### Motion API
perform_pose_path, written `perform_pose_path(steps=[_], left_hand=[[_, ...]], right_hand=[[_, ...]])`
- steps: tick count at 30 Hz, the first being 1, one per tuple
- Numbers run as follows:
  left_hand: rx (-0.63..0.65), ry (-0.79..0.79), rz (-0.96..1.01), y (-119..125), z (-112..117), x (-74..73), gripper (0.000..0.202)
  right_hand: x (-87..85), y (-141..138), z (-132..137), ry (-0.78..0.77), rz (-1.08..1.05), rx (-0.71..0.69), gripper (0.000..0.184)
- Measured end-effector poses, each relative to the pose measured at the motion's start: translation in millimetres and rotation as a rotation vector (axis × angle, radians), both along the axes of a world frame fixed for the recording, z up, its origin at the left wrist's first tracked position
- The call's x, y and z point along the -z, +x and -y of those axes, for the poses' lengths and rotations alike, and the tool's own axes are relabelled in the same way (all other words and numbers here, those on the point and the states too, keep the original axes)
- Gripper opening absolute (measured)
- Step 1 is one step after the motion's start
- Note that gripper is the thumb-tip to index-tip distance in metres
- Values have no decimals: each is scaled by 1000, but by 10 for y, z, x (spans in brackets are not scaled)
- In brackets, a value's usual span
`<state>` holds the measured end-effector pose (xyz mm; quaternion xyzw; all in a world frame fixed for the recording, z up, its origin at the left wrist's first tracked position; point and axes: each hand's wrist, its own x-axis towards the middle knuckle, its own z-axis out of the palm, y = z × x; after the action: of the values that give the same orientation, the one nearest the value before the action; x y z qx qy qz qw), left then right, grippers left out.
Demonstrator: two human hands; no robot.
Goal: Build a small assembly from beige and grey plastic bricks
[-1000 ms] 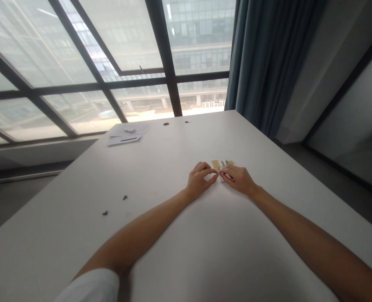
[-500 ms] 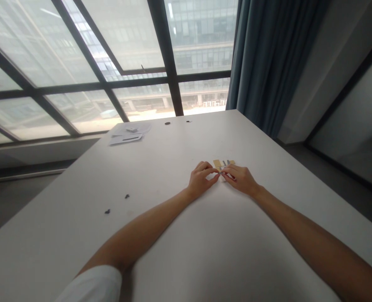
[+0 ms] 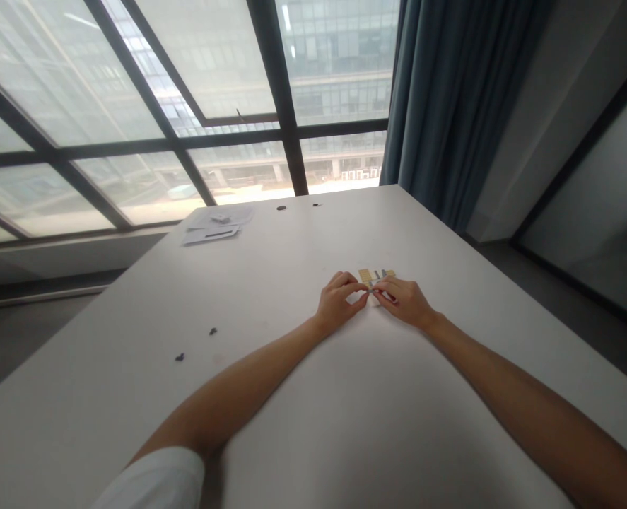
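Observation:
My left hand and my right hand meet over the table, thumbs and forefingers pinched together fingertip to fingertip. Between the fingertips is a small greyish piece, too small to name. Just beyond and partly under the fingers lies a flat yellow and white item with grey strips; my right hand covers much of it. A whitish bit shows below the fingertips.
The white table stretches toward a window. Two small dark pieces, one nearer and one farther, lie at left. Papers rest at the far left corner. A dark round object and another small dark item sit near the far edge.
Both hands keep nearly the same pinched pose over the yellow and white item. The whole view has shifted very slightly; nothing else visibly differs.

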<state>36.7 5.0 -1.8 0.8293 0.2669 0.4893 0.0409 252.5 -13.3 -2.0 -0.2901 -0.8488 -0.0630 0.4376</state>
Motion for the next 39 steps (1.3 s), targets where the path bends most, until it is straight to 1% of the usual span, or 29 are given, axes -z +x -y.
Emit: perform_pose_path(steps=[13, 18, 24, 32, 39], left_hand=[[-1, -4, -2, -3, -6, 8, 10], [-7, -6, -5, -8, -10, 24, 10], [-7, 5, -3, -2, 1, -1, 9], [6, 0, 2, 4, -5, 7, 9], [-1, -9, 1, 1, 1, 3, 9]], right_hand=[[15, 13, -9, -28, 5, 7, 14], [1, 11, -1, -12, 6, 4, 13], [-9, 6, 7, -4, 12, 14, 11], [8, 16, -2, -61, 21, 14, 13], [0, 11, 1, -35, 10, 10, 11]])
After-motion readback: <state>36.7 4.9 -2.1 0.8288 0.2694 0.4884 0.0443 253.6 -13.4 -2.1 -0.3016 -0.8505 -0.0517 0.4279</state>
